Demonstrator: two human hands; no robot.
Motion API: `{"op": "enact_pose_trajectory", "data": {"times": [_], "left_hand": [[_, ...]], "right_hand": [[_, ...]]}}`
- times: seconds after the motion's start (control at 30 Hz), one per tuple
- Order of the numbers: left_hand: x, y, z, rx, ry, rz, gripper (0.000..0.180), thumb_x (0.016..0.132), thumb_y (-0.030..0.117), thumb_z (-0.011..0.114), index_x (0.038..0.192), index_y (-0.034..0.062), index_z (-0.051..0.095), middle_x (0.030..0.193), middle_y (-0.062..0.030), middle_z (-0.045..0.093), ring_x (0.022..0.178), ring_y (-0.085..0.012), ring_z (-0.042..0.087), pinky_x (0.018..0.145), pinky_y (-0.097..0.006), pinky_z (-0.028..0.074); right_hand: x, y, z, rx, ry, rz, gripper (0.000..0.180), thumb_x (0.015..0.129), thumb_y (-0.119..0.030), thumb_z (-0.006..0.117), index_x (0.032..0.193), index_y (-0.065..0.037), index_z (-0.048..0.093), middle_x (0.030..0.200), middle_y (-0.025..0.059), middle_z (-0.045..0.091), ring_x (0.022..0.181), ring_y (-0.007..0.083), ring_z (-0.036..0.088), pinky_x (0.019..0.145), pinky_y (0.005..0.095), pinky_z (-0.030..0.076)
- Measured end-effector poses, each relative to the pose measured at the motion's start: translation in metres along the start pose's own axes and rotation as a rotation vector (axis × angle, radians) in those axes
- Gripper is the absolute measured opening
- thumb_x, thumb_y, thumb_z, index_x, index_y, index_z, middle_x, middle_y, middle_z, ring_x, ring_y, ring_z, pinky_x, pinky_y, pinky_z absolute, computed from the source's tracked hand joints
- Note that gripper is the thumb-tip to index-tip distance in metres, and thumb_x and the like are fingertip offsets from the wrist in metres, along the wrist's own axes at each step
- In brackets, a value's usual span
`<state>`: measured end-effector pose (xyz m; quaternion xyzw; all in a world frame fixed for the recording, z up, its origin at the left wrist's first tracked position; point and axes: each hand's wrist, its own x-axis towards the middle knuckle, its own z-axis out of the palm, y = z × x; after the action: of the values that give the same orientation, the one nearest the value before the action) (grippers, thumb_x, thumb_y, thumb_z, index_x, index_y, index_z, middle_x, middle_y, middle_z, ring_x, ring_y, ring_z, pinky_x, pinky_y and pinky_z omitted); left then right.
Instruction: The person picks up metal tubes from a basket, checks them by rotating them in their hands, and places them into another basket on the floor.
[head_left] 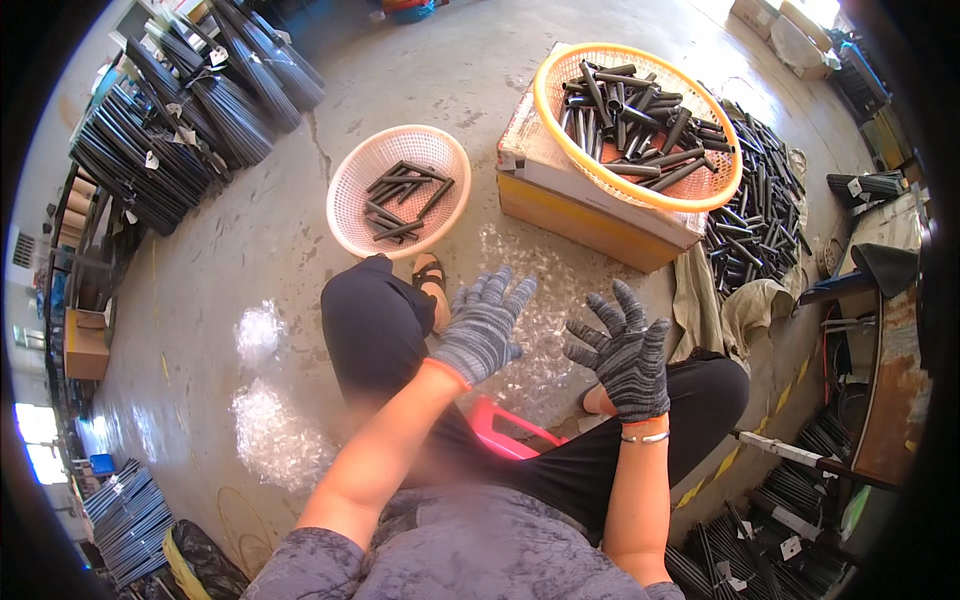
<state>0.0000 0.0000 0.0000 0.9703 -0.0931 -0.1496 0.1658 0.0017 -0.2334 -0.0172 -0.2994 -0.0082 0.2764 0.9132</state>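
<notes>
The left hand [483, 328], in a grey striped knit glove, is held at the centre of the frame with its fingers spread apart. The right hand [630, 355], gloved alike, is held just right of centre; its fingers are likewise spread. The two hands are positioned apart from each other. Short black tubes are contained in a pale pink basket [350, 190], which is placed on the floor at upper centre. A larger batch of tubes is held in the orange-rimmed basket [541, 95], upper right of centre; this basket is supported, tilted, on a carton [590, 232]. Further tubes are piled on a drab cloth [700, 310] at right. Clear plastic scraps [275, 435] are scattered at lower left. Bundled black rods [150, 145] are stacked at upper left.
</notes>
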Motion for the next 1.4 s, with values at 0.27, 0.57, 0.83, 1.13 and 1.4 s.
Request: {"op": "enact_pose_trajectory", "data": {"times": [0.27,0.57,0.83,1.13,1.4], "left_hand": [[0.006,0.030,-0.020,-0.278,0.323,0.362,0.053,0.068,0.032,0.074,0.115,0.0113,0.061,0.126,-0.0189,0.049,0.118,-0.0365,0.043,0.101,-0.044,0.031],[0.013,0.002,-0.004,-0.467,0.520,0.176,0.014,0.072,0.013,0.069,0.083,0.0051,0.065,0.081,-0.0127,0.062,0.078,-0.0318,0.058,0.074,-0.039,0.047],[-0.009,-0.010,-0.005,-0.506,0.275,0.122,0.045,0.075,0.021,0.072,0.115,0.0073,0.058,0.114,-0.0157,0.057,0.111,-0.0303,0.051,0.097,-0.038,0.038],[0.000,0.024,0.005,-1.111,-0.246,0.120,0.037,0.084,0.021,0.065,0.113,-0.0009,0.058,0.106,-0.0141,0.064,0.098,-0.0203,0.060,0.088,-0.031,0.045],[-0.003,0.005,-0.002,-0.270,0.095,0.210,0.024,0.076,0.019,0.067,0.096,0.0054,0.065,0.093,-0.0121,0.064,0.086,-0.0291,0.059,0.079,-0.037,0.047]], "right_hand": [[0.005,0.018,0.010,-1.130,-0.265,-0.207,0.074,0.062,-0.018,0.080,0.128,-0.011,0.048,0.136,0.0081,0.042,0.122,0.0285,0.042,0.101,0.0410,0.036],[0.005,0.021,0.027,-1.733,-0.069,-0.053,0.092,0.054,-0.035,0.084,0.133,-0.010,0.043,0.135,0.0183,0.041,0.124,0.0368,0.037,0.105,0.0390,0.032],[0.011,0.010,0.033,-0.045,-0.102,-0.073,0.083,0.079,-0.010,0.061,0.146,-0.021,0.013,0.144,0.0129,0.029,0.123,0.0350,0.043,0.091,0.0532,0.044],[0.004,0.010,0.027,-0.091,-0.190,0.072,0.074,0.084,-0.016,0.062,0.144,-0.020,0.019,0.146,0.0098,0.028,0.112,0.0332,0.052,0.081,0.0461,0.052],[0.002,0.005,0.020,-0.826,0.420,-0.062,0.078,0.077,-0.003,0.070,0.142,-0.008,0.026,0.135,0.0107,0.038,0.097,0.0198,0.052,0.079,0.0291,0.049]]}}
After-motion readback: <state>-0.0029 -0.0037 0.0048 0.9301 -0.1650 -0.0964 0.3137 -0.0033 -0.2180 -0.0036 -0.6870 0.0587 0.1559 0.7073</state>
